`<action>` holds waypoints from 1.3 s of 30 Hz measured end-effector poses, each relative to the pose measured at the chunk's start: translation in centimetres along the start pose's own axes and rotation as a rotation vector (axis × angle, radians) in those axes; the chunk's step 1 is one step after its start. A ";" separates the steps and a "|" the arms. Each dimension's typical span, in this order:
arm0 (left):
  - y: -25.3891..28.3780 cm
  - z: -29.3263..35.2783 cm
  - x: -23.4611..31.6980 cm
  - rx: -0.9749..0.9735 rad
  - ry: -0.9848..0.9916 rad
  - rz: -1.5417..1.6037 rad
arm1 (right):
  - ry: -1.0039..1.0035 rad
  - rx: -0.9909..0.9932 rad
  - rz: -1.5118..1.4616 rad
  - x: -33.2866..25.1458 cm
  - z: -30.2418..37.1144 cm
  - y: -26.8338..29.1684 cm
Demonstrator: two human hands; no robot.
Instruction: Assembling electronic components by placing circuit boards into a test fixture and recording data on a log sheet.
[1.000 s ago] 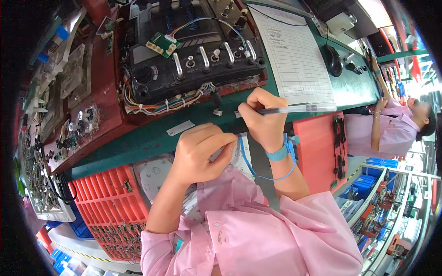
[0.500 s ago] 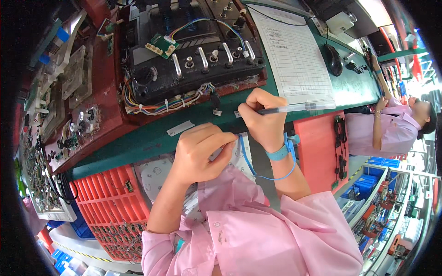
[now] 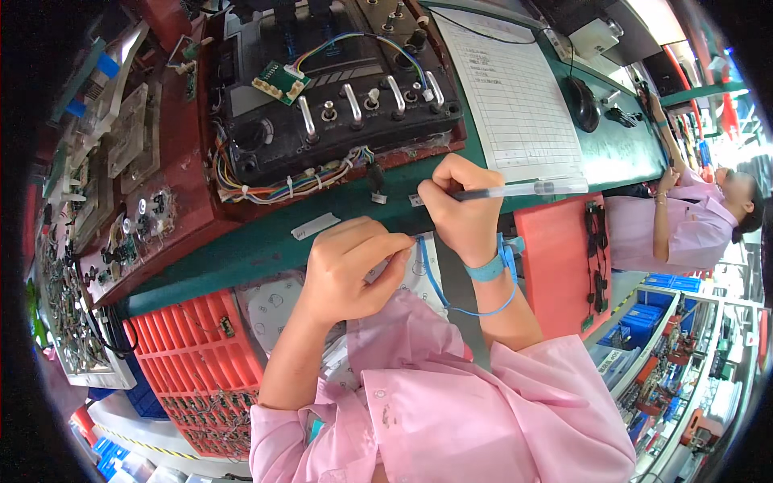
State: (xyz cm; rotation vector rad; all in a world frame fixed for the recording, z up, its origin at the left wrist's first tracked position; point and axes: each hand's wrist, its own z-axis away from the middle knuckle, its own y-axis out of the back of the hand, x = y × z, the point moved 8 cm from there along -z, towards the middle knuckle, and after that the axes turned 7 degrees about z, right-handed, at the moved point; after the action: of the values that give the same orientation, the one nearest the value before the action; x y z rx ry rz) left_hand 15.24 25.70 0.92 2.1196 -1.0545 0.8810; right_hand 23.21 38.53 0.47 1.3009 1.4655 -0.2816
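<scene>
From my end, I saw the right hand (image 3: 463, 208) with its fingers closed around the clear pen (image 3: 522, 190), whose barrel lay crosswise right of the frame's centre, by the lower edge of the ruled sheet (image 3: 523, 109) on the green table (image 3: 201, 263). The left hand (image 3: 350, 270) sat at mid-frame, thumb and forefinger drawn narrow beside the end of the blue cord (image 3: 430, 278); I could not tell whether they pinched it. That cord looped loosely to the blue wristband (image 3: 485, 270) on the right wrist. I judged that a light, steady grip suited the pen. The cord, to my mind, wanted its slack low and clear of the barrel. The wired control panel (image 3: 346, 133) at upper centre-left, with the green circuit board (image 3: 280, 82) on it, called for a wide berth.
</scene>
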 end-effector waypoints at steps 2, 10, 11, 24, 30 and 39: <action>-0.2 -0.1 -0.1 -0.018 0.007 -0.006 | -0.007 0.015 0.029 0.1 0.0 0.1; 0.0 0.1 -0.1 0.023 -0.010 -0.011 | -0.024 -0.019 0.006 0.2 0.0 0.0; 0.0 0.1 -0.1 0.023 -0.010 -0.012 | -0.030 -0.023 0.017 0.2 0.0 0.0; -0.1 0.0 -0.1 -0.005 0.010 -0.016 | 0.007 0.021 0.015 0.2 -0.1 0.3; -0.1 0.0 0.0 -0.027 0.013 -0.031 | 0.003 0.010 0.016 0.3 0.0 0.2; -0.1 0.0 -0.1 -0.013 0.004 -0.030 | 0.034 -0.008 0.052 0.0 -0.2 0.1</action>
State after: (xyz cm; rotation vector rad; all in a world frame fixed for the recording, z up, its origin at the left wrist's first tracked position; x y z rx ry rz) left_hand 15.26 25.77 0.85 2.1162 -1.0208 0.8618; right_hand 23.23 38.68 0.61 1.3414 1.4573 -0.2203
